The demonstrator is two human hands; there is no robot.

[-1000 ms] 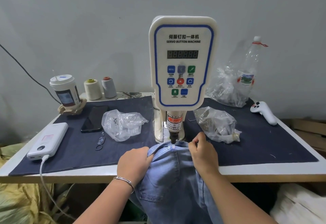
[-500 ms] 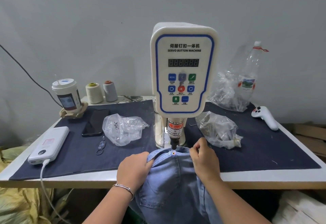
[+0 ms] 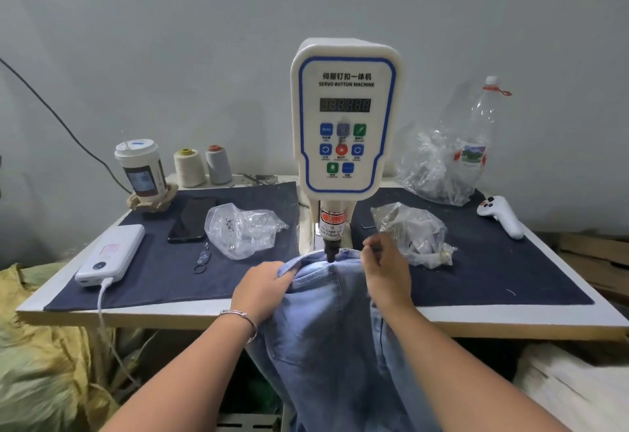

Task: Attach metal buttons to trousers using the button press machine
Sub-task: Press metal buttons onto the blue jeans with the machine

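Your left hand [image 3: 263, 290] grips the trousers [image 3: 326, 322], fingers curled on the waistband, left of the press [image 3: 345, 125]. The waistband lies across, directly under its punch [image 3: 331, 252]. Your right hand [image 3: 386, 270], nearer, pinches the band just right of it.

The trousers [image 3: 326, 346] run off the bottom edge, their legs out of sight below the worktop [image 3: 510, 319]. The press tip of the button machine [image 3: 345, 125] meets the waistband; any button beneath it is hidden. The right hand [image 3: 386, 270] is blurred, its fingertips unclear. Contents of the clear bags [image 3: 243, 229] are too small to identify. Small print under the panel keys is illegible.
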